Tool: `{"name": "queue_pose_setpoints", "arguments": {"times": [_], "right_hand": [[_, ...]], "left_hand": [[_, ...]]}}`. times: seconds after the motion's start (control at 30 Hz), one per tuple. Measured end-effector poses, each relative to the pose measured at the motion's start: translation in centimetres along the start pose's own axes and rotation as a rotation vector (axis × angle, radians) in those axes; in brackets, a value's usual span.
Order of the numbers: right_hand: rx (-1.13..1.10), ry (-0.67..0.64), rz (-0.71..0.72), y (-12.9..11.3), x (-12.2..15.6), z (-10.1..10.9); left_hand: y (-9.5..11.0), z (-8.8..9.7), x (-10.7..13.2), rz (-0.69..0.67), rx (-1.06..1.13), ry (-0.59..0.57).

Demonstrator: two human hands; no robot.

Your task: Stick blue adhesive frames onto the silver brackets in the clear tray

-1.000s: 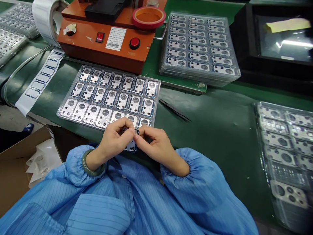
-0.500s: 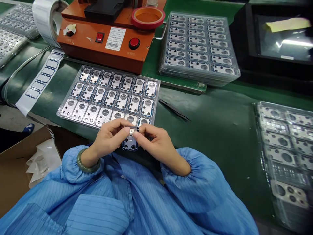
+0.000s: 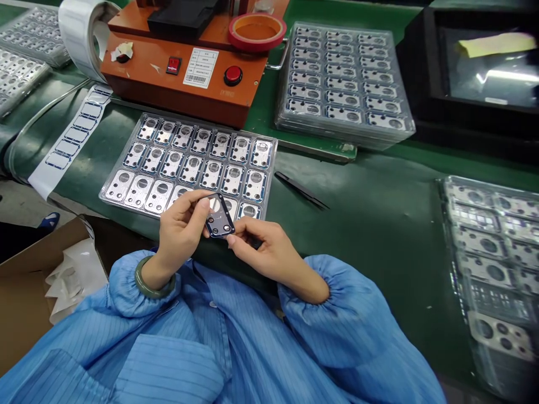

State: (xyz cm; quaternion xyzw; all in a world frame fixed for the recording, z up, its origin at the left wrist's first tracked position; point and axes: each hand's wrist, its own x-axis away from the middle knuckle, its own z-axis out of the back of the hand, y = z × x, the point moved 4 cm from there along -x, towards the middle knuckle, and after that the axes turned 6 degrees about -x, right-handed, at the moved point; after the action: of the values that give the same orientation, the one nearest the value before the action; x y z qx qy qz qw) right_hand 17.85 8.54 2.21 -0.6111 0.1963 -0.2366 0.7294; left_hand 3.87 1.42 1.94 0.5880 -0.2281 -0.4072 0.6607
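The left hand [image 3: 181, 230] and right hand [image 3: 265, 249] hold a dark-framed metal plate [image 3: 219, 216] between them, tilted up above the worktop [image 3: 370, 224]. The left fingers [image 3: 197, 203] close narrowly on its upper edge, while the right fingers [image 3: 242, 231] pinch its lower corner. Gripping only the rim seems meant to leave the plate's face and round holes uncovered and in view. Just beyond the fingers lies a clear tray [image 3: 101, 196] of similar plates in rows; the hands and held plate partly hide its nearest row. To the right of the fingers, tweezers [image 3: 301, 191] lie apart from the tray, within easy reach. Farther ahead stand an orange machine [image 3: 168, 92] and a stack of trays [image 3: 404, 132], and a label strip [image 3: 76, 134] runs along the worktop, well left of the fingers.
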Motion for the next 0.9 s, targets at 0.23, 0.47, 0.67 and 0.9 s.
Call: {"name": "queue_pose_setpoints", "arguments": {"times": [0.23, 0.47, 0.67, 0.9], "right_hand": [[-0.059, 0.13, 0.04, -0.2, 0.2, 0.7], [-0.165, 0.318, -0.014, 0.3, 0.3, 1.8], [-0.145, 0.376, -0.034, 1.1, 0.3, 2.4], [-0.007, 0.464, -0.074, 1.7, 0.0, 4.3]], "left_hand": [[0.1, -0.2, -1.6, -0.176, -0.272, -0.084], [-0.7, -2.5, -1.1, -0.369, -0.784, -0.112], [-0.5, -2.6, -0.7, -0.377, -0.696, -0.089], [1.4, 1.3, -0.7, -0.461, -0.527, 0.163]]}}
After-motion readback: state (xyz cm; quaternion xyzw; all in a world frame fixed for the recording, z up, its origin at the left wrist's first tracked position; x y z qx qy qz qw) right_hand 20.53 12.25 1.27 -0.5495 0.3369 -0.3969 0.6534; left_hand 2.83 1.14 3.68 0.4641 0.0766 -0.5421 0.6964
